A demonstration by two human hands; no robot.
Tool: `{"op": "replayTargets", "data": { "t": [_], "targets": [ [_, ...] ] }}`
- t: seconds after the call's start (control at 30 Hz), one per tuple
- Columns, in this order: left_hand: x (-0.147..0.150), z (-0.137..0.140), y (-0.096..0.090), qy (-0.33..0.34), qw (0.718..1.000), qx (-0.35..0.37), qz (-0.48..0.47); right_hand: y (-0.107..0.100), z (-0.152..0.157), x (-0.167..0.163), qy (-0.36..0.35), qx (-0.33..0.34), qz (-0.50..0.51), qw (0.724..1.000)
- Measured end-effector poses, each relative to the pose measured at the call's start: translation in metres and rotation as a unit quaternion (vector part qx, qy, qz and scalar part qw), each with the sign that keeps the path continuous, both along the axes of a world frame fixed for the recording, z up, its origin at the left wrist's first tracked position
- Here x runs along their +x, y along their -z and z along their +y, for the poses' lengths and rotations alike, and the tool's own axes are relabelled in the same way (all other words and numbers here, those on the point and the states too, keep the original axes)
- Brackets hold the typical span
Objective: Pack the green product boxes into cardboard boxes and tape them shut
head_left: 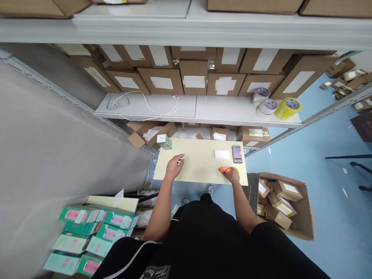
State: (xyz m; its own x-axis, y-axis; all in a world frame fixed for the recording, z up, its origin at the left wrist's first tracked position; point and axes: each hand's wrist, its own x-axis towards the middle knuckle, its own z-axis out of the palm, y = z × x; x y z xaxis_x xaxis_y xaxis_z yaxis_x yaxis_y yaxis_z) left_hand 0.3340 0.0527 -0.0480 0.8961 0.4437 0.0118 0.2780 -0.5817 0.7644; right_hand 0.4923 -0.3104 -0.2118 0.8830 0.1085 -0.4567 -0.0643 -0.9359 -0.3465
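Observation:
My right hand (233,176) is closed around an orange tape dispenser (224,169) at the right front of the pale yellow table (197,162). A bit of yellow roll shows beside the fingers. My left hand (174,166) is over the left part of the table, fingers apart and holding nothing. Beyond it, a small green and white box (164,142) stands at the back left corner. A white label sheet (222,154) lies flat near the back right, with a phone (237,154) beside it.
Above the table's far side, a shelf (180,106) carries labelled cartons (163,82), a white cable (142,93) and tape rolls (288,108). An open carton (139,135) sits below. Green boxes (97,240) are stacked at left. At right stands a large carton (308,217) of small parcels.

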Motion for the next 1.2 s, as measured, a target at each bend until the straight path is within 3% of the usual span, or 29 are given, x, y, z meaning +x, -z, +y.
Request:
{"op": "replayTargets", "data": {
  "t": [0.13,0.27,0.33,0.5,0.73,0.83,0.97,1.07,1.2],
  "targets": [
    [-0.023,0.015,0.0,0.035,0.999,-0.023,-0.011,-0.039,0.044,-0.008,0.05,0.146,-0.057,0.986],
    [-0.063,0.03,0.014,0.016,0.997,-0.077,-0.023,-0.073,0.107,-0.027,0.025,0.359,-0.081,0.93],
    [-0.089,0.035,0.024,-0.005,0.994,-0.108,-0.027,-0.086,0.137,-0.043,-0.003,0.419,-0.071,0.905],
    [-0.169,0.05,0.037,-0.055,0.991,-0.124,-0.024,-0.106,0.207,-0.103,-0.065,0.451,-0.025,0.89],
    [-0.307,0.079,0.022,-0.233,0.967,-0.089,-0.045,-0.116,0.288,-0.183,-0.184,0.476,0.082,0.856],
    [-0.354,0.065,0.016,-0.342,0.934,-0.076,-0.077,-0.121,0.317,-0.211,-0.261,0.48,0.119,0.829],
    [-0.399,0.02,0.019,-0.468,0.878,-0.037,-0.096,-0.121,0.349,-0.258,-0.355,0.486,0.178,0.778],
    [-0.426,-0.02,0.029,-0.518,0.852,-0.023,-0.071,-0.11,0.36,-0.301,-0.404,0.478,0.225,0.747],
    [-0.46,-0.071,0.034,-0.547,0.836,-0.02,-0.028,-0.09,0.349,-0.362,-0.447,0.447,0.287,0.72]
  ]
}}
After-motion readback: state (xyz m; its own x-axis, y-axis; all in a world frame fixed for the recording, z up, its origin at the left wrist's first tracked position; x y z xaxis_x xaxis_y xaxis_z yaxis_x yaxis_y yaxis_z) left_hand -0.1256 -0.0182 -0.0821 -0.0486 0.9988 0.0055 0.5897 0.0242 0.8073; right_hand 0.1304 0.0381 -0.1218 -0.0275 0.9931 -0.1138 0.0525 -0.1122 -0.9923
